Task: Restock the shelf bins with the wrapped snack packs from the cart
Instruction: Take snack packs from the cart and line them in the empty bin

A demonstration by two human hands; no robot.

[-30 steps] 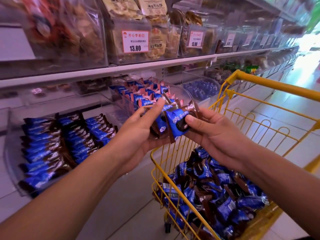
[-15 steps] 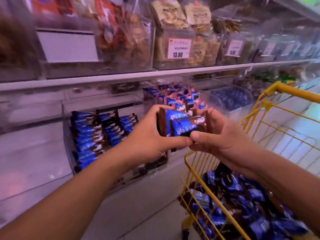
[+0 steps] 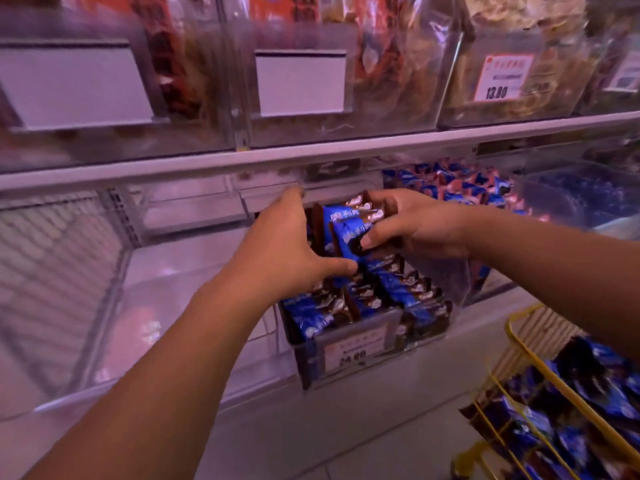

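Snack packs, blue and brown wrapped, sit bunched upright between both hands just above the clear shelf bin at centre frame. Left hand curls round the bunch from its 9 o'clock side, thumb under at 6, fingers over the far top. Right hand grips from 3 o'clock, thumb pressed on the front pack's blue face, fingers wrapped behind. Bin below already holds rows of the same packs standing on edge; a price tag on its front wall is blurred, cannot read it for sure. At 9 o'clock an adjoining clear bin, nothing discernible in it. At 2 o'clock another bin with blue and pink packs. At 12 o'clock upper shelf bins with bagged snacks and a blank white label holder. At 5 o'clock the yellow wire cart with more blue packs heaped inside.
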